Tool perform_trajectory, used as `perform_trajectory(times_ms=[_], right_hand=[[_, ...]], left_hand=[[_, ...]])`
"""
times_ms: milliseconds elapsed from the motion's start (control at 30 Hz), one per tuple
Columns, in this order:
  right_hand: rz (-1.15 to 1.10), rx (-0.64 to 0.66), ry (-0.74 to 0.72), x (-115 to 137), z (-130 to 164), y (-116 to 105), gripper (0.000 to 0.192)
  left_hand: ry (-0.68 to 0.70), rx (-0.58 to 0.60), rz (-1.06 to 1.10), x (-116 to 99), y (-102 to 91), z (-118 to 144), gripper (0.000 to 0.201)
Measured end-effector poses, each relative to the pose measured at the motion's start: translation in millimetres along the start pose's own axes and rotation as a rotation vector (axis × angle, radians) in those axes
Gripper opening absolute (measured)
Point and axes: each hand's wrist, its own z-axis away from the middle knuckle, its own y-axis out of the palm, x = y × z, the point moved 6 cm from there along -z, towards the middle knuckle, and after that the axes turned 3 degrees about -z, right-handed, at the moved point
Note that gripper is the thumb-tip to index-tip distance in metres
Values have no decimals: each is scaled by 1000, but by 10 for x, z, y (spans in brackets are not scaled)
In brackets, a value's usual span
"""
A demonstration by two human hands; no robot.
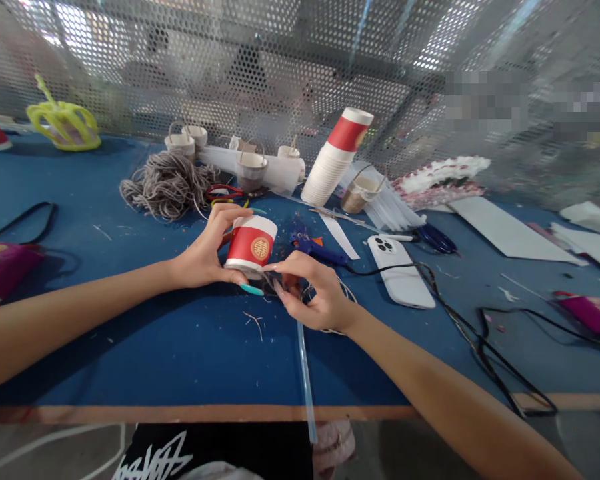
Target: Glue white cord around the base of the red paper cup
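My left hand [207,250] grips a short red-and-white paper cup [251,245] with a gold emblem, fingers behind it and thumb under its lower edge. The cup is tilted slightly, just above the table. My right hand [317,293] is closed at the cup's lower right edge, pinching something too small to make out. Behind the right hand lies a loop of thin pale cord [349,293]. A clear glue stick [306,380] extends from below that hand past the table's front edge. A blue glue gun [317,249] rests just beyond the right hand.
Grey cord [167,187], red-handled pliers [225,192] and a leaning stack of paper cups [327,170] stand behind. Several small handled baskets [253,172] line the back. A white phone [403,273] and black cable [443,303] lie right. Perforated metal sheeting [260,73] rises behind the blue table [180,360].
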Motion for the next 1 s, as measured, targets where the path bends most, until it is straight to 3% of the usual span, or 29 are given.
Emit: perform_trajectory(times_ms=[367,667,1000], right_hand=[[-18,16,61,-48,26,3,49],[-54,140,140,-102,23,87,52],[-29,108,159,-120,49,103,55]], left_hand=[[8,9,-38,-33,-14,-20,93],[42,-12,-111,-43,-45,-22,95],[95,-14,-307,-144,-33,-41,93]])
